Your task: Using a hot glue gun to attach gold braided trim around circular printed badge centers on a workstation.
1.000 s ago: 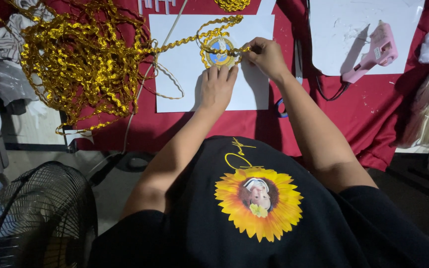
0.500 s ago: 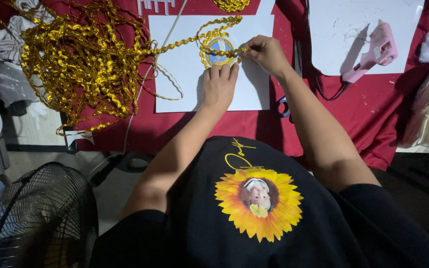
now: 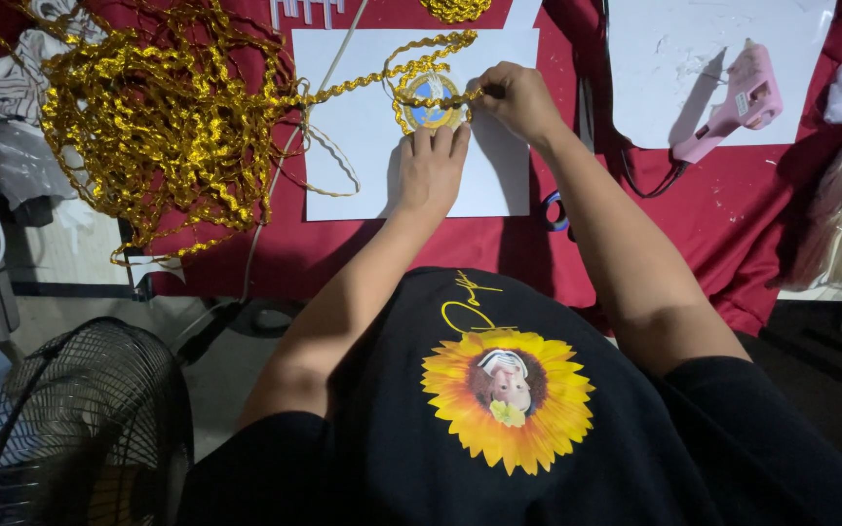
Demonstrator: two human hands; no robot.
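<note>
Left hand (image 3: 431, 166) flat beside round badge (image 3: 431, 93) — right hand (image 3: 516, 97) pinches gold trim (image 3: 363, 78).

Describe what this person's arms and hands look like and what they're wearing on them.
Both arms are bare from the short black sleeves down. The left hand and right hand wear no gloves, and no rings, watch or bracelets show. The sleeves belong to a black T-shirt with a yellow sunflower print on the chest.
</note>
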